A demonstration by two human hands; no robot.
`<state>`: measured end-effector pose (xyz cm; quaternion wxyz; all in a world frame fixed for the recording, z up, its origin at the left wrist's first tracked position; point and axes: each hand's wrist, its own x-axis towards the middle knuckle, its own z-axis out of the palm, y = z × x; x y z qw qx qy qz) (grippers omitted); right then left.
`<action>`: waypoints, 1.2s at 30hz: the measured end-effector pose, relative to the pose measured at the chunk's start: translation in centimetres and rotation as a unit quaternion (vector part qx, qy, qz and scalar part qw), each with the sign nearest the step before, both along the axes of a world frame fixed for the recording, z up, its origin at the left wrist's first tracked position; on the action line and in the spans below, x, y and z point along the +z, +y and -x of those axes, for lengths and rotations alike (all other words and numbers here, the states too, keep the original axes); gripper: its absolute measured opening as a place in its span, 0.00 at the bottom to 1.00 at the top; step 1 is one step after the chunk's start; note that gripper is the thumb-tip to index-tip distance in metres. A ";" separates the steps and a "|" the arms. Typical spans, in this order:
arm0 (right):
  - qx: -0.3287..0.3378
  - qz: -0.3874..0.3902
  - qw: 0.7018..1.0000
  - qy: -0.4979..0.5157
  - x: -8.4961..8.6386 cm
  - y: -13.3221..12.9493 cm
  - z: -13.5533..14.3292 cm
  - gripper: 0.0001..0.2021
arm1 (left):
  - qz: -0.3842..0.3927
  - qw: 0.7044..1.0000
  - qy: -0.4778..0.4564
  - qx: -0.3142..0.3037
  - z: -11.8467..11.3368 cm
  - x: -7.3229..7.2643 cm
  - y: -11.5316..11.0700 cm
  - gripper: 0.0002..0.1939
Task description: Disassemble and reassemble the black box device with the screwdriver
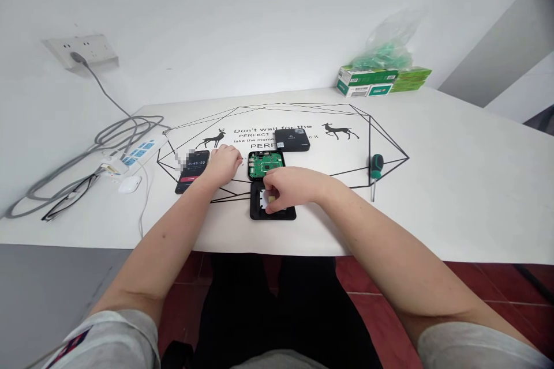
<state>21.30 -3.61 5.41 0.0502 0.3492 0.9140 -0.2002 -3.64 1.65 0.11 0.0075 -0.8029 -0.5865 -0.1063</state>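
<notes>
A small black box lies opened on the table: its upper part holds a green circuit board (pixel 259 165), and a black cover (pixel 255 212) lies just below it, nearer to me. Inside that cover is a silvery metal plate (pixel 263 198) with a yellowish square on it. My right hand (pixel 298 187) reaches over the cover from the right, thumb and fingers closed on the plate; the palm hides part of it. My left hand (pixel 223 165) rests on the table left of the board, fingers curled inward beside some tiny dark bits. Whatever those fingers hold is too small to make out.
Behind the board sits a black box lid (pixel 292 139). A phone (pixel 193 170) showing a timer lies left of my left hand. Further left are a power strip (pixel 142 153), cables, glasses and a white case (pixel 129 184). A green screwdriver (pixel 376 168) lies right; boxes (pixel 367 81) stand at the back.
</notes>
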 end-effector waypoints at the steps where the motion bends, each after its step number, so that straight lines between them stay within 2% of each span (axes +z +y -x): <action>1: 0.001 -0.003 1.000 -0.001 0.0 0.1 0.0 0.20 | -0.008 1.000 -0.007 0.002 0.0 0.0 0.0 0.12; 5: 0.000 -0.010 1.000 0.005 -0.2 0.2 -0.3 0.19 | -0.030 0.998 -0.061 -0.011 0.0 0.3 0.0 0.13; 9: -0.002 0.024 1.000 0.012 -0.2 0.2 -0.2 0.19 | -0.046 0.990 -0.126 -0.047 -0.3 0.6 -0.2 0.12; 18: 0.016 0.043 0.999 0.022 -0.2 0.4 -0.6 0.17 | -0.040 0.985 -0.164 -0.032 -0.7 0.8 -0.6 0.10; 23: 0.036 0.032 0.998 0.035 -0.3 0.5 -0.9 0.09 | -0.025 0.972 -0.231 -0.020 -0.9 1.0 -0.8 0.08; 25: 0.036 0.037 0.998 0.037 -0.2 0.6 -0.8 0.10 | -0.005 0.967 -0.253 -0.025 -1.0 1.1 -1.0 0.08; 27: 0.029 0.046 0.997 0.049 0.1 1.0 -0.9 0.14 | 0.014 0.962 -0.273 -0.024 -1.1 1.1 -1.2 0.09; 29: -0.017 0.020 0.996 0.084 0.7 1.9 -1.9 0.20 | 0.033 0.955 -0.295 -0.012 -1.2 1.2 -1.3 0.08; 31: -0.137 -0.060 0.983 0.104 1.4 3.1 -3.9 0.23 | 0.048 0.945 -0.324 0.005 -1.1 1.3 -1.4 0.06; 32: -0.232 -0.098 0.965 0.076 1.8 3.6 -5.4 0.24 | 0.052 0.939 -0.341 0.012 -1.1 1.3 -1.3 0.05; 34: -0.415 -0.154 0.897 -0.006 2.4 4.5 -9.0 0.30 | 0.056 0.925 -0.375 0.023 -0.9 1.3 -1.3 0.02; 36: -0.468 -0.163 0.868 -0.046 2.7 5.0 -12.7 0.31 | 0.061 0.910 -0.410 0.024 -0.8 1.2 -1.1 0.03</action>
